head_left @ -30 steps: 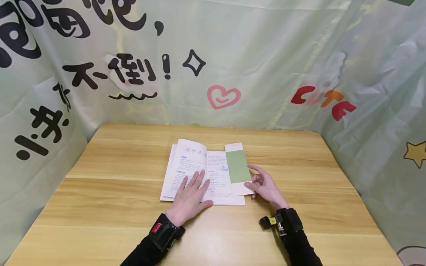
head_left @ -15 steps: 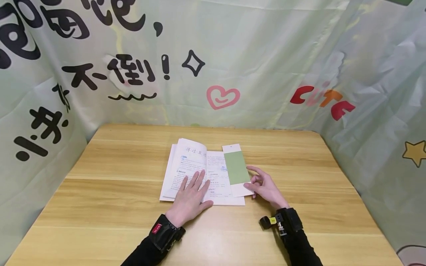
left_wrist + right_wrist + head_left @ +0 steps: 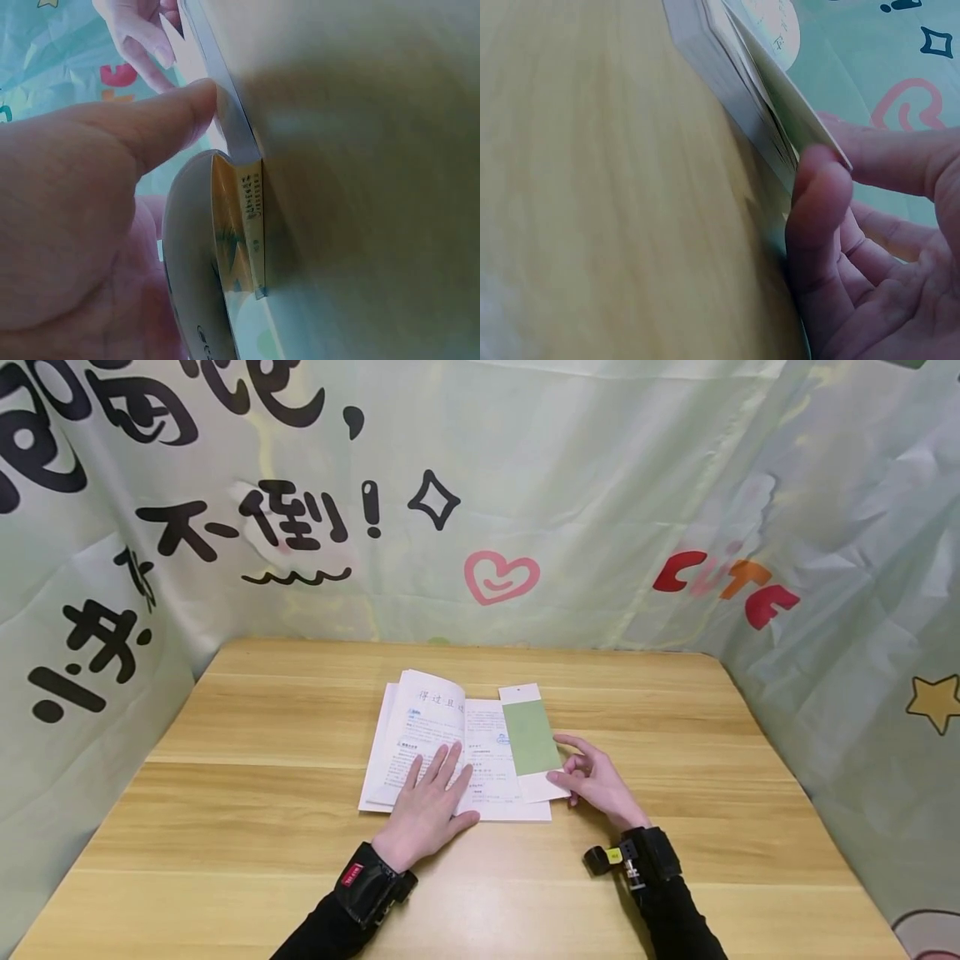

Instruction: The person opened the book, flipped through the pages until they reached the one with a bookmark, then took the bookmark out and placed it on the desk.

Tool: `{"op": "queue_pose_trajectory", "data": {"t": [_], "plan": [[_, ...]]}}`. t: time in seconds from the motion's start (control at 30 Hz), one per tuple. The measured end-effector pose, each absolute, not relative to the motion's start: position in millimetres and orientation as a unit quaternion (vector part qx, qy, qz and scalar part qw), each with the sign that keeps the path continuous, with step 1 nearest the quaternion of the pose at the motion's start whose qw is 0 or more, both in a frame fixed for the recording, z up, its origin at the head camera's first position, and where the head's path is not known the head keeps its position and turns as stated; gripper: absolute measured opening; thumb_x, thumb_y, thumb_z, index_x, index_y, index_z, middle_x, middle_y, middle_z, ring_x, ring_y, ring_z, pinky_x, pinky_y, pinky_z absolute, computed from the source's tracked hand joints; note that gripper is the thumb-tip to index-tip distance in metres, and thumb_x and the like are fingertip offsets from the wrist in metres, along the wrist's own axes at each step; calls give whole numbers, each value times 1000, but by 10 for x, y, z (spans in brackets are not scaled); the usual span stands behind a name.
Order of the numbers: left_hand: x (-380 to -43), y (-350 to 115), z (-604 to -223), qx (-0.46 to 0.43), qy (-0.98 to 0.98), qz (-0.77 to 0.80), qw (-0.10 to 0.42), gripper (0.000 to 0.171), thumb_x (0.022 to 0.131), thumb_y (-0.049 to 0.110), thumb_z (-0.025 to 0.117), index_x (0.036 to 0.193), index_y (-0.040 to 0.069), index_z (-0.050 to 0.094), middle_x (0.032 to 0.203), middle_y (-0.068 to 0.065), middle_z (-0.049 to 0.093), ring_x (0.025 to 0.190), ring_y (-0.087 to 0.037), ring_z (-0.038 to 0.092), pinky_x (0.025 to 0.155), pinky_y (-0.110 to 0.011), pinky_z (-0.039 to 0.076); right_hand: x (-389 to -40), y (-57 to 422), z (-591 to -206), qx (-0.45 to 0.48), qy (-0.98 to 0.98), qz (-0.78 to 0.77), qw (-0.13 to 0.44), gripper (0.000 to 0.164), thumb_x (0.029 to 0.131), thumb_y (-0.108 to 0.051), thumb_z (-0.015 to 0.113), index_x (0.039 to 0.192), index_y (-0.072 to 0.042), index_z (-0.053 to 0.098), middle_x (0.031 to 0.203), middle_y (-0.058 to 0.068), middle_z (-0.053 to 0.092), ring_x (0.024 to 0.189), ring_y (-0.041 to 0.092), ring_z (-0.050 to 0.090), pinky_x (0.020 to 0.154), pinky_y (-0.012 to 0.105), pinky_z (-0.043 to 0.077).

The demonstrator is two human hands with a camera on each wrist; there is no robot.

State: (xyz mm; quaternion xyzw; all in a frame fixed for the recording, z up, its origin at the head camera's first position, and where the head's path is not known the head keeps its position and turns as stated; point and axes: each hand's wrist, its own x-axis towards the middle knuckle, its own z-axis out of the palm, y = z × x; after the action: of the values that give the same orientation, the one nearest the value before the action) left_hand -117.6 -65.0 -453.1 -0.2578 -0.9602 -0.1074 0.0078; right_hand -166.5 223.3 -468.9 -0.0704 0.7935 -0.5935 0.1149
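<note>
An open book point(image 3: 495, 793) with printed Chinese text lies in the middle of the table. My left hand point(image 3: 426, 818) rests on its left page near the fold, fingers straight and spread. In the left wrist view, the book's spine point(image 3: 253, 217) and my left thumb by its lower edge show. Over the right page lies a green and white bookmark-like card point(image 3: 531, 735), with a small hole at its top. My right hand point(image 3: 598, 781) pinches the card's lower right corner. In the right wrist view, the card's edge point(image 3: 810, 120) sits between thumb and fingers, tilted above the page block.
The wooden table point(image 3: 262, 727) spreads around the book on all sides. A pale green printed cloth point(image 3: 585, 510) hangs behind it and at both sides. Each wrist carries a black camera strap point(image 3: 654, 856).
The card's top has swung slightly left over the right page, its lower corner still in my right hand. My left hand stays in place on the book.
</note>
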Motion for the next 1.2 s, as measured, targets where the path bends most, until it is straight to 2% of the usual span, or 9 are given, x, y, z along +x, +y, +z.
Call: {"op": "queue_pose_trajectory", "data": {"t": [0.63, 0.97, 1.2], "plan": [[-1177, -646, -4527, -262, -959, -104, 9, 64, 93, 46, 54, 140, 3, 48, 155, -22, 24, 141, -36, 18, 113, -59, 16, -1671, 2228, -4666, -60, 801, -584, 117, 67, 83, -10, 73, 142, -3, 41, 77, 9, 55, 49, 12, 46, 41, 17, 39], [-1180, -641, -4525, -260, -960, -103, 3, 64, 94, 46, 53, 141, 3, 47, 155, -21, 23, 141, -35, 17, 113, -59, 15, -1672, 2264, -4702, -61, 802, -583, 116, 59, 86, -4, 68, 139, -3, 44, 75, 8, 49, 47, 8, 40, 42, 16, 31], [-1172, -645, -4525, -260, -960, -106, 6, 64, 93, 46, 54, 141, 3, 47, 155, -21, 24, 141, -35, 18, 113, -59, 16, -1666, 2254, -4680, -87, 808, -571, 114, 60, 83, -9, 71, 138, -3, 49, 76, 7, 50, 52, 8, 41, 46, 16, 34]]}}
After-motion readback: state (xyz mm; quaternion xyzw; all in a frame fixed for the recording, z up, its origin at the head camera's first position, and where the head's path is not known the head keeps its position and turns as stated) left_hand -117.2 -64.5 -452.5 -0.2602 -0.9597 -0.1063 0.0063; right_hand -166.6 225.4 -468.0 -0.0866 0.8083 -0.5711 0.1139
